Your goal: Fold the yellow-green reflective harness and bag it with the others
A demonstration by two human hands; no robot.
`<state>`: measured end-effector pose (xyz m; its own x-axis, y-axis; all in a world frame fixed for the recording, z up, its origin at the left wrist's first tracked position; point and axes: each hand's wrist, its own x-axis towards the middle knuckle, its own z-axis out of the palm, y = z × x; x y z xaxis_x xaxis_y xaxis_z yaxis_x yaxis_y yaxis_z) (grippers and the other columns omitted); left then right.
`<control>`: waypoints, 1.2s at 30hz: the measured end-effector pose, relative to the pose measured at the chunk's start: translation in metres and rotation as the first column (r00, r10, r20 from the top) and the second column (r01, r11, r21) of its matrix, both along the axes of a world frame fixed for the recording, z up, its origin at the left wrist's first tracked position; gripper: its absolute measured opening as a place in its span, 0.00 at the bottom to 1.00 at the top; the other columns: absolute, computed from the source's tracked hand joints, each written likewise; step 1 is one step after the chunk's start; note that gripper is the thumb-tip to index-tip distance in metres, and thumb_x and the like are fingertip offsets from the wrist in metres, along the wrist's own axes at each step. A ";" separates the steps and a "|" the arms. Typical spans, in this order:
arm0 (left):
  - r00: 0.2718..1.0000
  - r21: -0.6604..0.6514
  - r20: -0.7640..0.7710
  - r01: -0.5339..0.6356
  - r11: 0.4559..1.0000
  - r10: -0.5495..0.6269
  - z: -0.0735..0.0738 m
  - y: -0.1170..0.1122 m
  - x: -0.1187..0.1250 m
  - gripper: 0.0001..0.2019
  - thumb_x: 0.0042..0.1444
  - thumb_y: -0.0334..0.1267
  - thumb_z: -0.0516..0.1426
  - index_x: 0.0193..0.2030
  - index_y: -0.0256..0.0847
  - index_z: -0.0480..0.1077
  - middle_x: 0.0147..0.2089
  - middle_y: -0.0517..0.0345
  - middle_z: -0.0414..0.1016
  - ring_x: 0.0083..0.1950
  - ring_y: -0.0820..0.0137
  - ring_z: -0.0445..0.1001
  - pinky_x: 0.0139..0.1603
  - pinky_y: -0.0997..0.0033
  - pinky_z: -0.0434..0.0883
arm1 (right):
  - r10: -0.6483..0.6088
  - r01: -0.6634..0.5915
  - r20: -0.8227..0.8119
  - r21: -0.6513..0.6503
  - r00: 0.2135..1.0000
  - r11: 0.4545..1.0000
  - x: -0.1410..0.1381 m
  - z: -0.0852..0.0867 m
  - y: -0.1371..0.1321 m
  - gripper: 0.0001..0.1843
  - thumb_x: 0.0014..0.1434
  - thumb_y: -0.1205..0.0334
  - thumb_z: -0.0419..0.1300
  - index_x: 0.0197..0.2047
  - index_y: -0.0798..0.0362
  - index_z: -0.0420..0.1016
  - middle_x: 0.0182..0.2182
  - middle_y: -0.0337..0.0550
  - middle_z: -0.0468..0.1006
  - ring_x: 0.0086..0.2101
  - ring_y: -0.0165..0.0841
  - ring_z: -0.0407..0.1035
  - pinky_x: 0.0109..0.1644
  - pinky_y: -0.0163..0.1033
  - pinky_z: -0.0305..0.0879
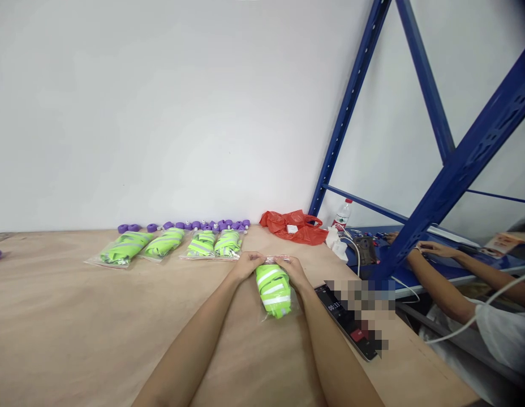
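Note:
A clear plastic bag with a folded neon-green reflective vest (273, 291) lies on the wooden table (76, 328) in front of me. My left hand (248, 263) and my right hand (290, 267) both pinch the far open end of this bag, fingers closed on the plastic. Beyond my hands, several more bagged green vests (164, 244) lie in a row towards the wall.
A row of purple rolls (194, 225) lines the table's back edge. A red plastic bag (292, 225) and a water bottle (342, 215) stand at the back right. A phone (345, 319) showing a timer lies by my right arm. Another person's arms (440, 271) rest under the blue shelf frame (457, 164).

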<state>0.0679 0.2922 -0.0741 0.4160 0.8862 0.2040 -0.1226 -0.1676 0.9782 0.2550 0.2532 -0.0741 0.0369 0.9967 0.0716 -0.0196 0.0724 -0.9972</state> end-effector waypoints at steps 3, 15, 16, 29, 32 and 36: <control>1.000 -0.006 0.002 0.008 1.000 -0.008 0.000 0.000 0.000 0.21 0.45 0.53 0.66 0.31 0.33 0.77 0.28 0.56 0.77 0.29 0.71 0.70 0.35 0.72 0.65 | 0.002 -0.002 0.026 -0.023 1.000 1.000 0.002 -0.005 0.002 0.18 0.63 0.50 0.62 0.43 0.58 0.77 0.39 0.43 0.80 0.38 0.35 0.75 0.44 0.43 0.72; 1.000 -0.018 -0.007 0.004 1.000 -0.004 0.001 0.000 -0.001 0.22 0.44 0.54 0.67 0.31 0.33 0.77 0.28 0.55 0.77 0.29 0.71 0.70 0.35 0.72 0.64 | 0.004 -0.001 0.062 -0.048 0.998 0.999 0.004 -0.011 0.006 0.16 0.65 0.54 0.60 0.49 0.57 0.74 0.45 0.44 0.76 0.41 0.35 0.74 0.44 0.44 0.74; 1.000 -0.017 -0.008 0.002 1.000 -0.002 0.002 -0.001 -0.001 0.22 0.44 0.54 0.67 0.31 0.33 0.77 0.28 0.55 0.77 0.29 0.71 0.70 0.35 0.72 0.65 | 0.004 -0.001 0.062 -0.049 0.998 0.999 0.004 -0.010 0.005 0.16 0.65 0.54 0.60 0.49 0.57 0.74 0.45 0.44 0.77 0.41 0.35 0.74 0.44 0.44 0.74; 1.000 -0.009 -0.009 0.015 1.000 -0.015 0.004 -0.001 -0.002 0.22 0.44 0.53 0.67 0.31 0.33 0.77 0.28 0.55 0.77 0.29 0.71 0.70 0.35 0.71 0.65 | -0.020 0.023 0.067 -0.045 0.998 0.999 0.002 -0.006 0.003 0.17 0.65 0.51 0.60 0.46 0.58 0.76 0.43 0.43 0.79 0.40 0.35 0.75 0.46 0.44 0.73; 1.000 -0.009 -0.011 0.016 1.000 -0.016 0.003 -0.001 -0.001 0.22 0.44 0.53 0.67 0.31 0.33 0.77 0.28 0.55 0.77 0.29 0.71 0.69 0.34 0.72 0.65 | -0.017 0.020 0.065 -0.037 0.998 0.999 0.002 -0.005 0.003 0.17 0.65 0.52 0.60 0.46 0.58 0.75 0.43 0.43 0.78 0.40 0.35 0.74 0.45 0.44 0.73; 1.000 -0.002 -0.015 0.005 1.000 -0.005 0.001 -0.001 -0.001 0.21 0.44 0.53 0.67 0.31 0.33 0.76 0.28 0.56 0.76 0.29 0.71 0.69 0.34 0.72 0.65 | -0.024 0.025 0.051 -0.014 0.998 1.000 0.001 -0.003 0.003 0.18 0.61 0.49 0.63 0.41 0.58 0.77 0.38 0.44 0.79 0.36 0.34 0.74 0.42 0.41 0.71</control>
